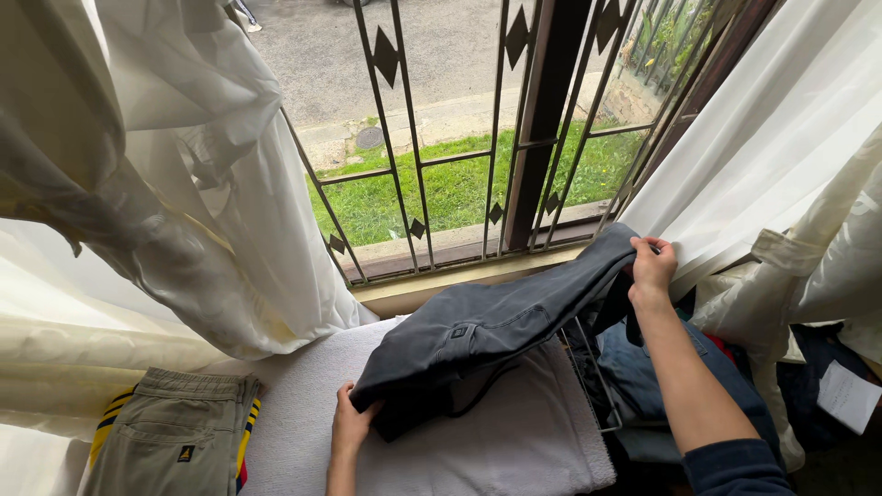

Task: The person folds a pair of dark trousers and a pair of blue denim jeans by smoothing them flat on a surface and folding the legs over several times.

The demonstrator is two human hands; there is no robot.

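Observation:
A pair of dark grey trousers [496, 321] stretches from the white padded board [514, 441] up toward the window. My left hand [352, 424] grips the trousers' lower end near the board's middle. My right hand [652, 266] pinches the upper end, raised close to the right curtain. The cloth sags between both hands and partly rests on the board.
Folded olive shorts [170, 445] lie on a yellow-striped garment at the lower left. A heap of jeans and other clothes [661, 386] sits to the right, over a wire rack [593, 377]. White curtains [165, 165] hang on both sides of a barred window [478, 138].

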